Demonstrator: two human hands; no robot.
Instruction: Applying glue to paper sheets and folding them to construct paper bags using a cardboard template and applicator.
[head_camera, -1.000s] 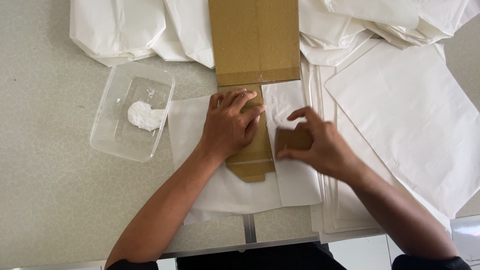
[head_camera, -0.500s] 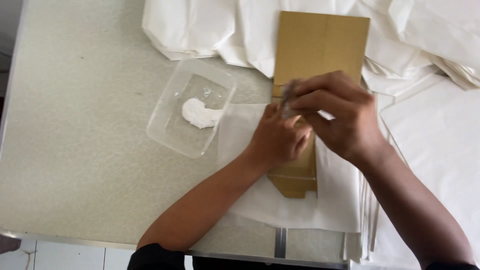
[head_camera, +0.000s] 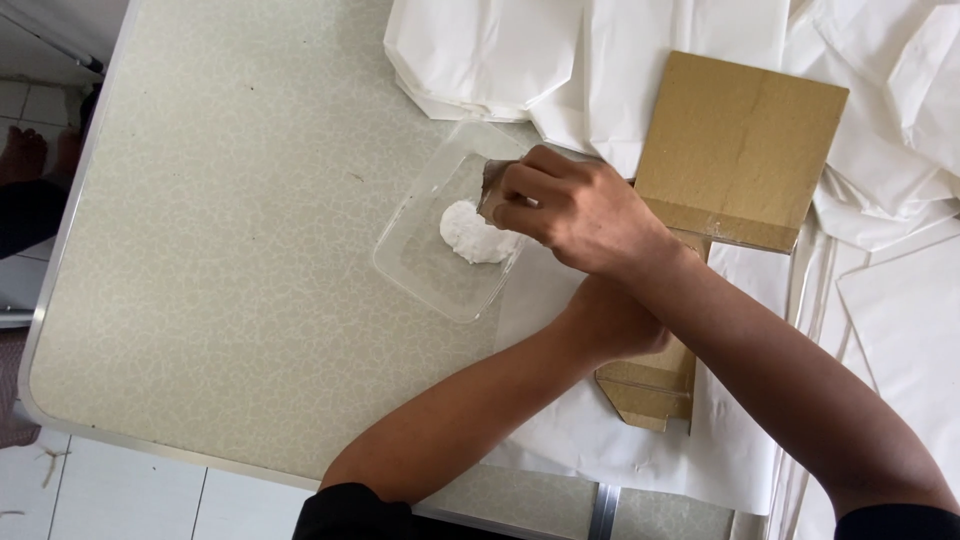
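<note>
Pinching a small brown scrap of card (head_camera: 492, 190) between curled fingers, the right hand (head_camera: 575, 215) reaches left across the body and holds it over the white paste (head_camera: 472, 233) in a clear plastic tray (head_camera: 420, 262). Beneath that forearm lies the left hand (head_camera: 615, 320), mostly hidden, resting on a brown cardboard template (head_camera: 735, 150) and a white paper sheet (head_camera: 640, 440); whether its fingers are spread cannot be told. Farther off, folded white paper bags (head_camera: 560, 55) pile along the far edge of the pale speckled table (head_camera: 220, 230), with more white sheets (head_camera: 905, 320) stacked to the right.
</note>
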